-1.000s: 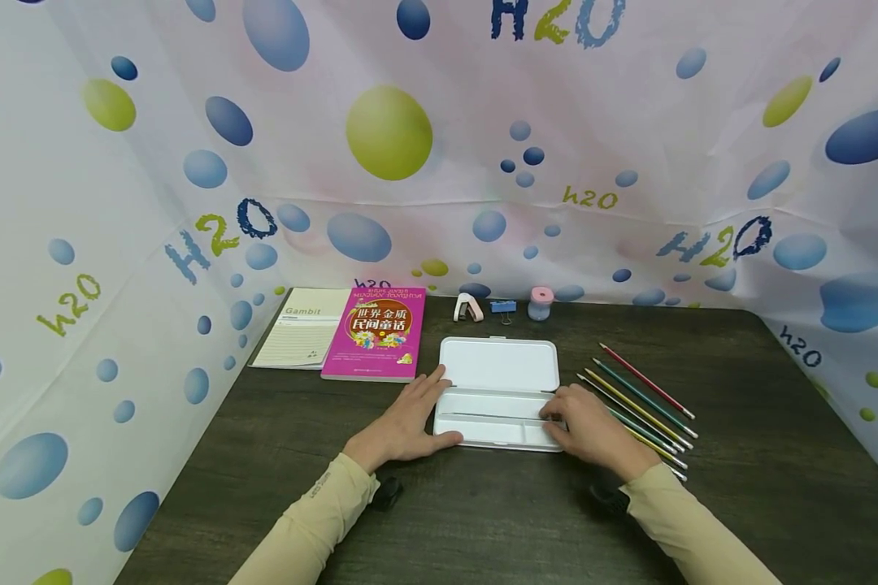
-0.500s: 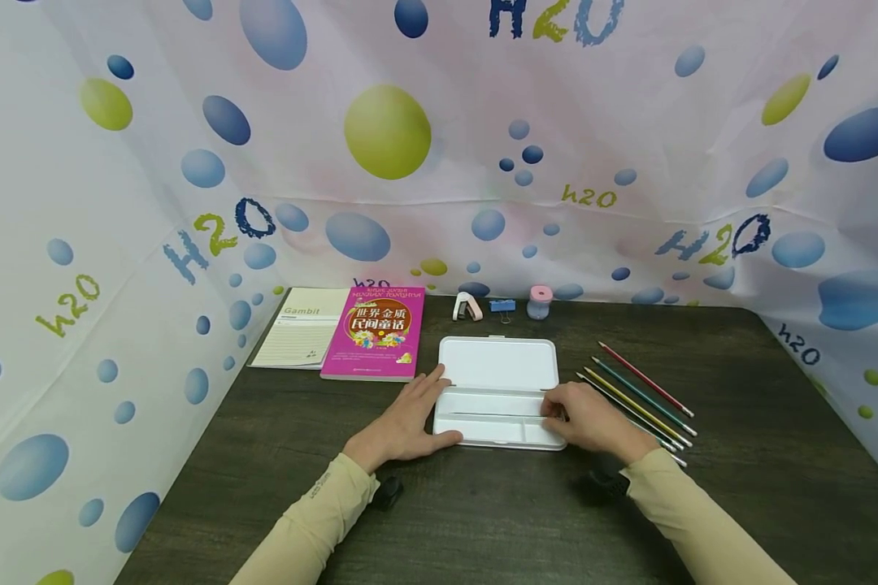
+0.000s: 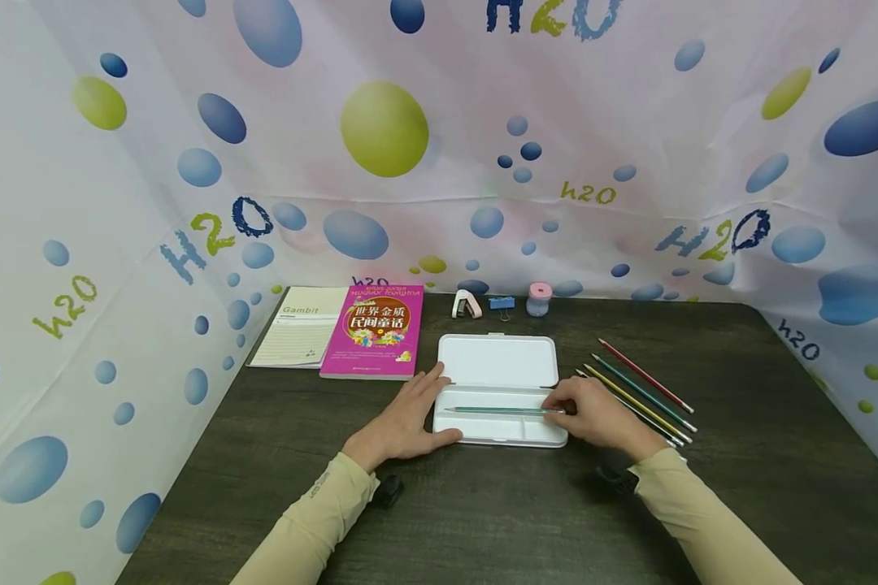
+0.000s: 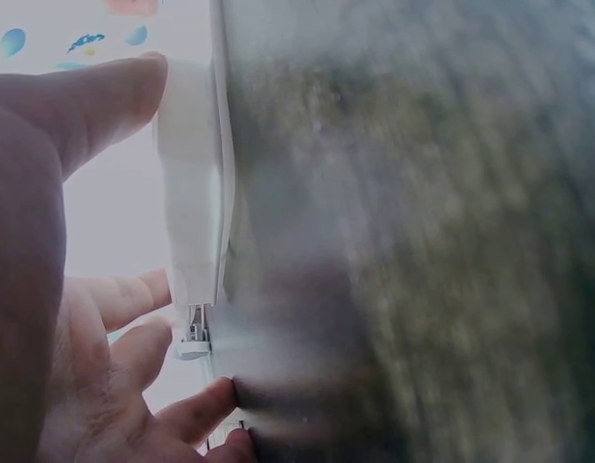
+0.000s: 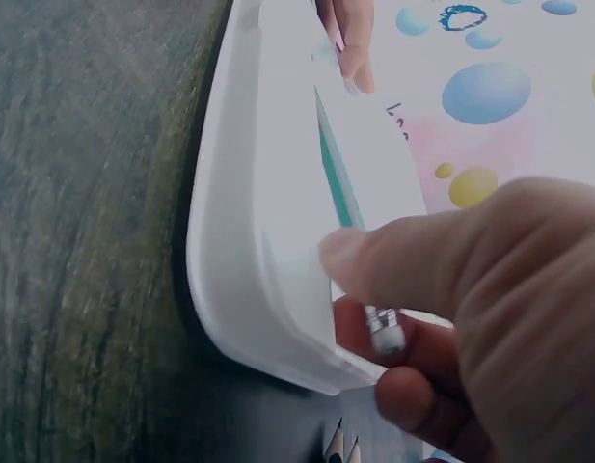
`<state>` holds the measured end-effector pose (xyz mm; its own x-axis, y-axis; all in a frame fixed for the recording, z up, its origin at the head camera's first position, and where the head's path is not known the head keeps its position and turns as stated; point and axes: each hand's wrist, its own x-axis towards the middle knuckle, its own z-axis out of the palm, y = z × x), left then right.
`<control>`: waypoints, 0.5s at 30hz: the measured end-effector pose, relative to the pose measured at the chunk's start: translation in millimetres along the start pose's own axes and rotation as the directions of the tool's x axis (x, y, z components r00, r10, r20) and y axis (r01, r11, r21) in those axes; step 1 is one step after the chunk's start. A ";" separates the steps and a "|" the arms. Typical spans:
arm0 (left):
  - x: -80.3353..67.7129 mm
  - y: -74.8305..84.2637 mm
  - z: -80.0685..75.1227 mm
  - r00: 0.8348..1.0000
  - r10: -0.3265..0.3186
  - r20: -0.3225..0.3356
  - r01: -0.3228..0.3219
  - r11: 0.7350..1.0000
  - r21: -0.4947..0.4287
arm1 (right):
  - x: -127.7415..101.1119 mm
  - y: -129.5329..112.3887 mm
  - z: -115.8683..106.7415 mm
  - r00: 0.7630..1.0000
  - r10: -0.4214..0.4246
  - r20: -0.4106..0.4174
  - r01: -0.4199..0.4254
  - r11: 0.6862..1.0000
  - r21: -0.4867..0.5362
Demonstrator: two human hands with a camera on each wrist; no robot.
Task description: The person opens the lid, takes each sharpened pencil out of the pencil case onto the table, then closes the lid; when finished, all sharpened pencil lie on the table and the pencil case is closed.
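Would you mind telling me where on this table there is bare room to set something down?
The dark table is bare right of the pencils, along the near edge between the sleeves, and left of the left hand, in front of the pink book. It is crowded around the open white case, where the right hand pinches a green pencil.

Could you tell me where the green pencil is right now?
In the head view, the green pencil lies lengthwise in the open white case at table centre, its right end pinched by the right hand.

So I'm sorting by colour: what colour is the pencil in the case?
Teal green pencil, clearest in the head view.
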<state>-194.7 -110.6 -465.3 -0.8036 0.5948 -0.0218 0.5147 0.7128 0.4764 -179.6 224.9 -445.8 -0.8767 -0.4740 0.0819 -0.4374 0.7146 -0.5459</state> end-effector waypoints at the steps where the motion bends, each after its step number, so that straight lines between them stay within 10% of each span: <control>1: 0.1 -0.4 0.5 1.000 0.000 -0.001 0.000 1.000 0.000 | -1.2 0.8 0.1 1.000 -0.010 -0.013 0.010 1.000 0.003; 15: 1.0 -0.3 -0.1 1.000 -0.016 0.006 0.016 1.000 -0.009 | -29.2 12.7 3.8 0.963 0.064 -0.260 -0.045 0.996 0.080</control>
<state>-195.8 -110.2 -465.4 -0.8101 0.5852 -0.0348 0.4988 0.7193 0.4834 -158.8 245.8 -458.3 -0.9248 -0.2768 0.2610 -0.3803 0.6915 -0.6142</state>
